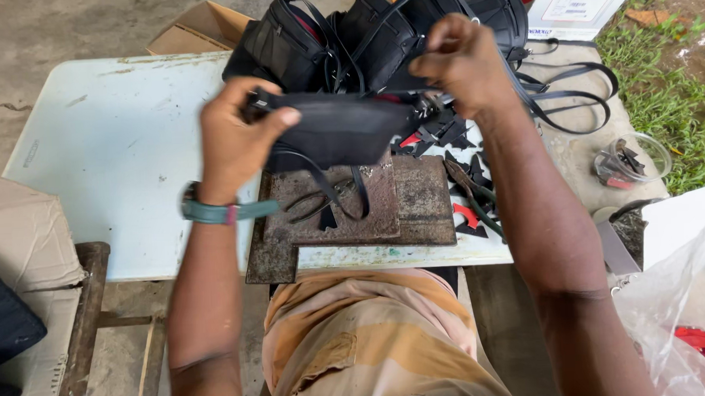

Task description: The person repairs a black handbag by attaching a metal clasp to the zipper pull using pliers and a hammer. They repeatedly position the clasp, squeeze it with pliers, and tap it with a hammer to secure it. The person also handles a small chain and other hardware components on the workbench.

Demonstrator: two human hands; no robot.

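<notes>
While both hands grip it, we hold the pouch [342, 131] above the desk [121, 153]. Left hand [239, 139] pinches one end, right hand [462, 66] the other. It looks soft and light; grip the seams.

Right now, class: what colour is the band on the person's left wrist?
Teal, with a small pink-red patch; the wristband on the left hand shows best in the head view.

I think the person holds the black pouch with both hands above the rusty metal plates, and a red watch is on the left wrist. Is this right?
Not quite. In the head view the watch on the left wrist is teal, not red. The rest holds: both the left hand and right hand hold the black pouch above the rusty metal plates.
</notes>
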